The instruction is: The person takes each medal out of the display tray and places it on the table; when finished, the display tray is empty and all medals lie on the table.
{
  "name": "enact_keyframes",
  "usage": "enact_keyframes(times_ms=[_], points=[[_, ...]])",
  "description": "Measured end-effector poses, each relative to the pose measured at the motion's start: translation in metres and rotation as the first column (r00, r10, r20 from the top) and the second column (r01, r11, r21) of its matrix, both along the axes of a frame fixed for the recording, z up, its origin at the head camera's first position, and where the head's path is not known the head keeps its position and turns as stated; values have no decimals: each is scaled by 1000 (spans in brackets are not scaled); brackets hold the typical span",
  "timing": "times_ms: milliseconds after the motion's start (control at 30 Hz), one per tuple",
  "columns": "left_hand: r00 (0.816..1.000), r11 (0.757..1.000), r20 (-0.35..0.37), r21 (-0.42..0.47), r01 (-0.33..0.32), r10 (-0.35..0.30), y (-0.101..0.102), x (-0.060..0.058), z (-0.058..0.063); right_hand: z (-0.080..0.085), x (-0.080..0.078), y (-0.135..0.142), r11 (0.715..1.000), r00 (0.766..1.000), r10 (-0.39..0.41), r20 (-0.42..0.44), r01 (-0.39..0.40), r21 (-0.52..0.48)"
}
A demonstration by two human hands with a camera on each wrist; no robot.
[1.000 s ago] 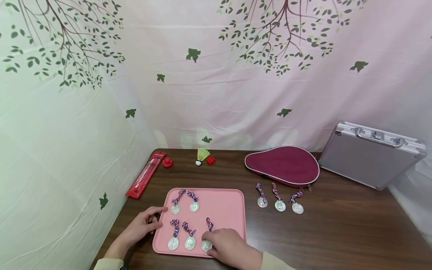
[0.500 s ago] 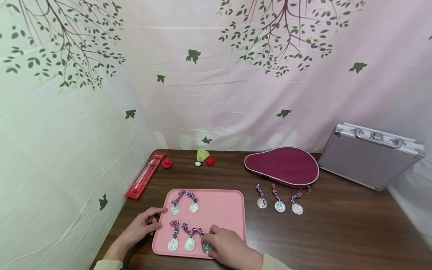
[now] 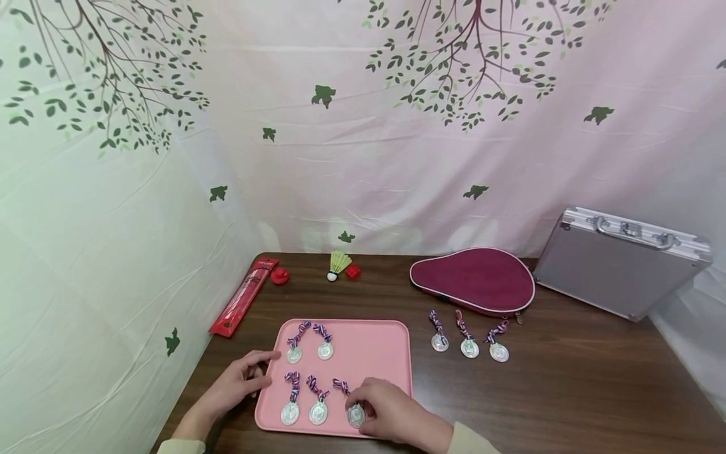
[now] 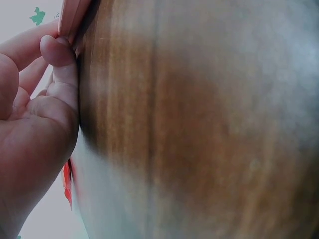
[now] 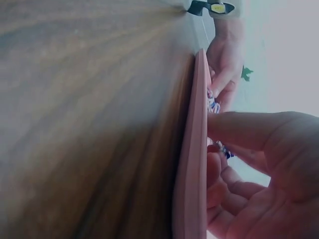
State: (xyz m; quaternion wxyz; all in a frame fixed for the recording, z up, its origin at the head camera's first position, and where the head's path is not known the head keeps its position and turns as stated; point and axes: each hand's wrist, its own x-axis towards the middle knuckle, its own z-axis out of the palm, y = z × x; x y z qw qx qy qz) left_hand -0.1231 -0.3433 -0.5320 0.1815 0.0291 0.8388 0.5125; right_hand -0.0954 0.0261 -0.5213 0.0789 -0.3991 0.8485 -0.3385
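Right hand [image 3: 392, 411] pinched a medal [image 3: 356, 416] on the pink tray [image 3: 374, 343]; left hand [image 3: 235, 381], fingers relaxed, touched the tray's left edge. Apparently positioning; next called for gentle release.

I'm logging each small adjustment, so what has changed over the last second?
The right hand has shifted the medal it holds slightly right on the tray; its ribbon, nearly upright a second ago, now leans left. The left hand stays at the tray's left edge; other medals stayed put.
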Motion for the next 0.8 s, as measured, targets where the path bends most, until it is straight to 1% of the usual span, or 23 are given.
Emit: enact_keyframes(times_ms=[167,333,467,533,600,700,800], points=[[1000,1000,6,9,-1,0,-1,0,0,0,-2,7,999,998,33,57,-30,-42],[1000,1000,11,21,-2,2,-1,0,-1,-2,-7,18,992,994,86,70,-80,-94],[1000,1000,14,23,-6,5,-1,1,-2,-4,-12,31,981,988,131,82,-118,-152],[1000,1000,14,21,-4,3,-1,1,-2,-5,-15,39,972,981,156,111,-133,-191],[1000,1000,13,22,-1,1,0,1,-2,-4,-19,48,962,976,179,121,-147,-231],[1000,1000,9,21,0,-1,0,1,-2,0,-26,66,949,977,198,85,-169,-266],[1000,1000,4,22,-2,2,0,1,-1,2,-35,86,946,984,177,3,-169,-276]])
